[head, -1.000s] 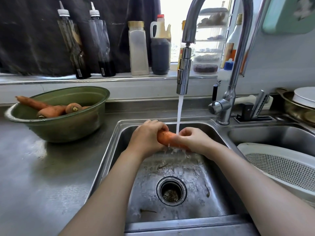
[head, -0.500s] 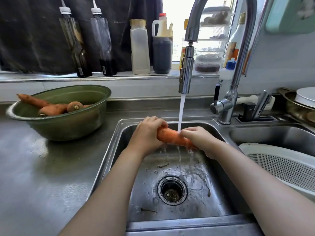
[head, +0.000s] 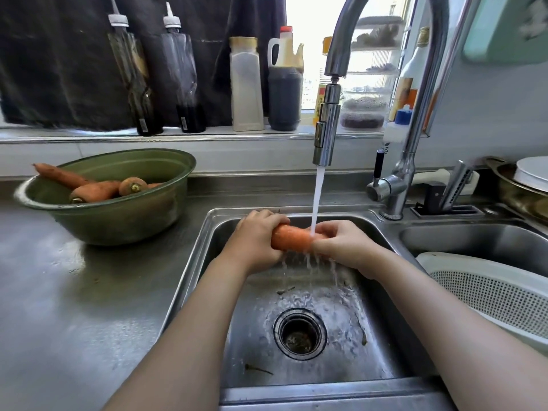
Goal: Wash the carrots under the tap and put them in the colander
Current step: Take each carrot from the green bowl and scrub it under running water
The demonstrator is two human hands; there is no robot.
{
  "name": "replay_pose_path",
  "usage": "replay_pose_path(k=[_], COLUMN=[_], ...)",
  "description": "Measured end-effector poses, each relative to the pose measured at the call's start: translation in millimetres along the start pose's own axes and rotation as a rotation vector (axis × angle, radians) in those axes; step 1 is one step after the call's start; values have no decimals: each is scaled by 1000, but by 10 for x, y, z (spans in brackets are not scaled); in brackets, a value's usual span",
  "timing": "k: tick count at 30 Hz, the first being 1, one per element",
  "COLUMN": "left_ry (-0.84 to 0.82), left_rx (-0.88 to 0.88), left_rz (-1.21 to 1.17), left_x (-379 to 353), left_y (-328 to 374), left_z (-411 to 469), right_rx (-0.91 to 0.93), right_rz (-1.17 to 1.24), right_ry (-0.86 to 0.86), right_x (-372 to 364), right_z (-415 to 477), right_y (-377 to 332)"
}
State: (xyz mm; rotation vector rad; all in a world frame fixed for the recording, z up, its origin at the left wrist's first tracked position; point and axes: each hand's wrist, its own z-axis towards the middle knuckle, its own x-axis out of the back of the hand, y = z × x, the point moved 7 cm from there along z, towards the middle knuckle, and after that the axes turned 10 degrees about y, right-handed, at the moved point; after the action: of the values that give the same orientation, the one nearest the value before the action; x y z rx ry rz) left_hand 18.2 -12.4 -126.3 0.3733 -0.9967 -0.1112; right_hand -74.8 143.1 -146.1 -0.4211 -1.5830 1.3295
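An orange carrot (head: 292, 239) lies crosswise under the running tap (head: 325, 134), over the left sink basin (head: 296, 307). My left hand (head: 255, 241) grips its left end and my right hand (head: 344, 243) grips its right end, so only the middle shows. Water strikes the carrot beside my right fingers and drips off below. Several more carrots (head: 95, 188) lie in a green bowl (head: 118, 215) on the counter to the left. The white colander (head: 486, 289) sits in the right basin; the part I can see holds no carrots.
Bottles (head: 246, 84) line the window ledge behind the sink. The tap lever (head: 379, 173) and a knife holder (head: 444, 200) stand behind the right basin. A pan with a white plate (head: 530, 173) sits at the far right. The steel counter (head: 74, 292) is wet.
Both hands have shifted the carrot slightly, so more of its thick middle shows between them. My right hand slid a little to the right along it. Water keeps running.
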Motion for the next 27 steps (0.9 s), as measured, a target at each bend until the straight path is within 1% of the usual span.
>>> replay_pose_path(k=[2, 4, 8, 10, 12, 16, 18, 23, 25, 27], left_ry=[-88, -119, 9, 62, 57, 28, 6, -68, -49, 12], left_rx=[11, 19, 13, -1, -31, -60, -57, -31, -33, -45], left_rz=[98, 155, 152, 161, 184, 135, 107, -16, 3, 70], left_x=[-49, -71, 38, 99, 101, 77, 55, -28, -39, -4], left_y=[-33, -61, -63, -46, -13, 81, 97, 46, 41, 47], left_z=[-16, -42, -27, -8, -9, -37, -26, -9, -14, -16], right_rx=[25, 65, 108, 65, 7, -35, -62, -45, -63, -94], right_rz=[-5, -27, -156, -184, -162, -182, -164, -114, -56, -33], right_ry=[-37, -47, 16, -37, -73, 23, 19, 7, 4, -6], right_x=[-1, -6, 50, 21, -37, -13, 30, 78, 53, 30], right_z=[3, 4, 25, 21, -3, -8, 2, 9, 11, 29], right_y=[-4, -25, -83, -43, 21, 70, 78, 100, 106, 123])
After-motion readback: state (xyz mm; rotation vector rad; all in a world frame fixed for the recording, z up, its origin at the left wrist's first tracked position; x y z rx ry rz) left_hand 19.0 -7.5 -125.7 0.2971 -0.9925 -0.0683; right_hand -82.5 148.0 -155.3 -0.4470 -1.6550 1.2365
